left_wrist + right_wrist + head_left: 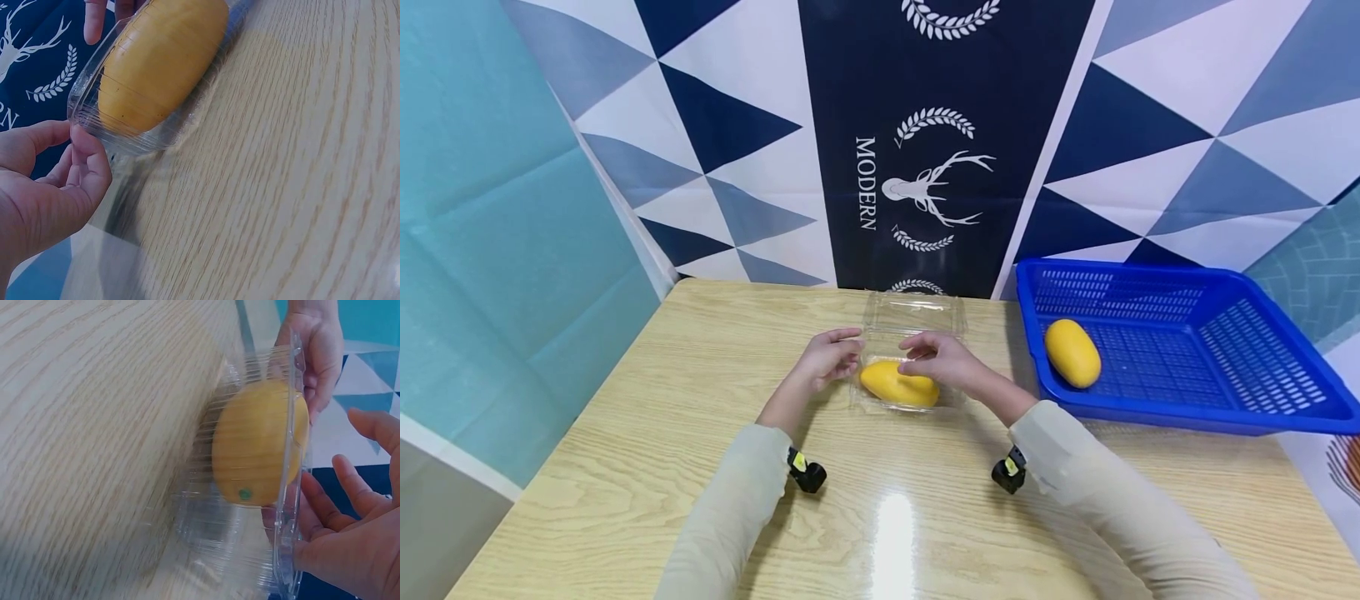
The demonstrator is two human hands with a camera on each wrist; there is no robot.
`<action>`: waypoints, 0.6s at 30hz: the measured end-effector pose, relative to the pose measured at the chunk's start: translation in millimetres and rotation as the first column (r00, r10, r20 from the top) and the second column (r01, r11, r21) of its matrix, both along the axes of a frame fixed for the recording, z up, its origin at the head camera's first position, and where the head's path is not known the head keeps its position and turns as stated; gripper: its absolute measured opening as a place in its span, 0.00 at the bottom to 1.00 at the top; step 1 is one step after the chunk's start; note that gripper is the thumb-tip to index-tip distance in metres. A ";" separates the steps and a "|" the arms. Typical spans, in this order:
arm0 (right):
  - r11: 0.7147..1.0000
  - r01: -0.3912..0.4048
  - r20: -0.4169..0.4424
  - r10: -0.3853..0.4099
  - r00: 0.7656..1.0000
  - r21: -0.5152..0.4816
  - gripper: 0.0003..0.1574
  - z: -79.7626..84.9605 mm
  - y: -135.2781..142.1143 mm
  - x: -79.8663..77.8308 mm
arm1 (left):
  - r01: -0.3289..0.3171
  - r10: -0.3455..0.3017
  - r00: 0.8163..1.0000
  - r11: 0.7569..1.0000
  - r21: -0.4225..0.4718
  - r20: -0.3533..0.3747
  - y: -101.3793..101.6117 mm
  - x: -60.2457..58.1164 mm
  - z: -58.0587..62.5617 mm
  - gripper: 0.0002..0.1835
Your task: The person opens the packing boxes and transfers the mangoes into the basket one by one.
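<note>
A yellow mango (895,384) lies in the base of a clear plastic clamshell box (284,544), whose lid (913,312) is folded back toward the wall. With thumb and fingertips, my left hand (832,357) pinches the left rim of the box, as the left wrist view shows at the corner (78,112). Over the right part of the mango is my right hand (946,360), its fingers loosely bent and spread. In the right wrist view, some fingers of the right hand (356,531) reach past the box rim beside the mango, near its small green sticker (245,494).
A blue plastic basket (1157,408) stands at the right of the wooden table (820,517), holding a second mango (1072,353) near its left wall. A patterned cloth (737,125) rises behind the table's far edge. Black wrist cameras (807,472) hang under both forearms.
</note>
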State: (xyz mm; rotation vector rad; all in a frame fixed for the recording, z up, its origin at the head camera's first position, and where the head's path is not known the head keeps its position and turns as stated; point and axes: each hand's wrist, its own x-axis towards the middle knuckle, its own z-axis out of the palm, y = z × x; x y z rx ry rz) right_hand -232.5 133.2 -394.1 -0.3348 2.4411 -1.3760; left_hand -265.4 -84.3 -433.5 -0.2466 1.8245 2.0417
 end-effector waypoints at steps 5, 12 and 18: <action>0.999 -0.011 0.012 0.011 1.000 0.042 0.33 0.5 -1.7 0.6 | -0.004 0.004 1.000 1.000 -0.007 0.002 0.6 -0.5 0.2 0.24; 0.998 -0.020 0.060 0.016 0.998 0.066 0.35 -1.2 -4.8 2.7 | 0.004 -0.004 1.000 1.000 -0.003 -0.007 0.2 -1.1 -0.3 0.24; 0.996 -0.034 0.052 0.030 0.998 0.088 0.36 -5.7 -7.3 4.0 | 0.007 -0.007 1.000 1.000 -0.003 -0.005 -0.1 -1.5 -1.0 0.25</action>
